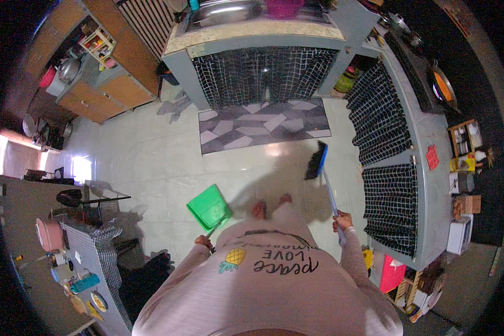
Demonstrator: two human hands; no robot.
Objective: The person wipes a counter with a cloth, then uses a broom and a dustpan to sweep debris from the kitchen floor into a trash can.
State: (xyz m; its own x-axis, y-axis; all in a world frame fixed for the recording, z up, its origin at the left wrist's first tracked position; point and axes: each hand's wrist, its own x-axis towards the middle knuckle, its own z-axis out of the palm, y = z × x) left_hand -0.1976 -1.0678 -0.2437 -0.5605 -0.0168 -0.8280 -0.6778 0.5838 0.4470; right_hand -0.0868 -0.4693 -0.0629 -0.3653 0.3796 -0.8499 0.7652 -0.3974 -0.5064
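Observation:
My left hand (203,241) grips the handle of a green plastic dustpan (210,206), which is low over or on the pale tiled floor (159,159); contact is hard to judge. In my right hand (342,220) is the grey handle of a broom (322,161) with a blue head and black bristles. The broom head is out ahead of me on the right, apart from the dustpan. Between the two tools my feet (259,209) show below my clothing. Ahead lies a grey patterned floor mat (263,126).
Black-and-white checked curtains (264,75) hang below the sink counter (256,35); more hang along the right counter (432,126). A wooden cabinet (109,96) stands at the back left. The table with a checked cloth (86,252) is on my left. A grey cloth (177,107) lies on the floor.

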